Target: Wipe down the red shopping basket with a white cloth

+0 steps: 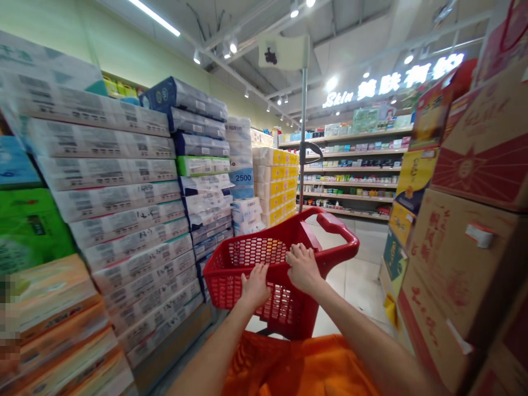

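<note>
A red plastic shopping cart [284, 319] with honeycomb-holed sides stands right in front of me, turned sideways across the aisle. My left hand [256, 287] rests on its near rim, fingers hooked over the edge. Farther right along the same rim, my right hand [303, 268] grips it with the fingers curled over to the inner side. The cart's handle loop rises to the right of my right hand, apart from it. A grey pole with a pale sign [284, 52] rises behind the cart. What part of the basket floor holds is hidden by the near wall.
Tall stacks of wrapped tissue packs [124, 181] line the left side. Cardboard cartons [457, 264] are piled close on the right. Yellow-and-white packs [277, 184] stand beyond the cart. Shelves of small goods [350, 170] run across the back. Pale floor tiles [363, 280] show right of the cart.
</note>
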The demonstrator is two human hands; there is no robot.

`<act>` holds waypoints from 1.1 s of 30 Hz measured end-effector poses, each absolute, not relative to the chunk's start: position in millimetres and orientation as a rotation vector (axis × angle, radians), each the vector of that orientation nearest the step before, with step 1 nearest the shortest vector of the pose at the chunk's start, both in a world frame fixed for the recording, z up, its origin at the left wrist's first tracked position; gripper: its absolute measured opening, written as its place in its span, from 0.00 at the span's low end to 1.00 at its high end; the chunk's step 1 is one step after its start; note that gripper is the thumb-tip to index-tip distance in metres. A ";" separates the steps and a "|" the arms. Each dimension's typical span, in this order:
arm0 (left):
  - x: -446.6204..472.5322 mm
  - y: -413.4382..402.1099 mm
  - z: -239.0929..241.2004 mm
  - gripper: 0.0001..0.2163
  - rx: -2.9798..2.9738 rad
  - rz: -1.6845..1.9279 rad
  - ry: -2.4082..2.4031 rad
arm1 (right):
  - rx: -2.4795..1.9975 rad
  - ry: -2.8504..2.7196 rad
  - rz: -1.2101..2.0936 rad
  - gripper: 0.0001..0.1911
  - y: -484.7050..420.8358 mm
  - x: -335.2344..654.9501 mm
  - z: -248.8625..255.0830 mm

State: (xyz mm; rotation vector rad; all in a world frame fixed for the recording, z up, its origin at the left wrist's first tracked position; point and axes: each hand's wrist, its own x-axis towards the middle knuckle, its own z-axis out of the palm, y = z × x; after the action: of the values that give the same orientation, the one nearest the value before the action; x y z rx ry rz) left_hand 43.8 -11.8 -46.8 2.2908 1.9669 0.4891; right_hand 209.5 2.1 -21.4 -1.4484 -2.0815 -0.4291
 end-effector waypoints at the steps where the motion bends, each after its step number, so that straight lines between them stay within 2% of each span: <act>1: 48.1 -11.1 -45.2 0.27 2.274 0.558 1.969 | -1.482 -2.071 -0.386 0.21 1.1 208.0 -20.2; 6: 102.0 -0.5 -33.0 0.22 2.314 1.053 1.618 | -1.503 -2.088 -0.153 0.24 -0.4 231.2 -6.0; 8: 125.2 3.6 -28.7 0.21 2.322 1.134 1.446 | -1.421 -2.096 -0.094 0.28 -3.1 243.2 -1.7; 11: 146.8 7.5 -22.6 0.20 2.262 1.158 1.451 | -1.313 -2.064 -0.070 0.30 -8.3 258.2 1.1; 16: 164.7 12.6 -10.9 0.14 2.163 1.135 1.664 | -1.450 -1.884 -0.259 0.27 -6.1 273.8 -2.5; 20: 151.7 17.9 -19.2 0.10 2.267 1.162 1.619 | -1.496 -1.900 -0.375 0.24 -2.2 278.7 -7.6; 27: 71.5 14.3 -61.2 0.15 2.132 1.243 1.837 | -1.447 -1.904 -0.570 0.21 -6.8 270.8 -17.8; 30: 91.3 5.5 -54.8 0.17 2.240 1.292 1.676 | -1.406 -1.885 -0.630 0.18 -7.2 267.2 -21.5; 33: 130.7 0.2 -43.2 0.12 2.319 1.354 1.566 | -1.330 -1.885 -0.652 0.17 -5.4 269.8 -24.0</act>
State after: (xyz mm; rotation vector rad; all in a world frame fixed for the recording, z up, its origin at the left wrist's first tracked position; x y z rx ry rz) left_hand 130.7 0.2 -43.2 2.3193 1.5661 1.3538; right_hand 269.8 -5.4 -24.0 -1.3303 -1.8846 -0.6521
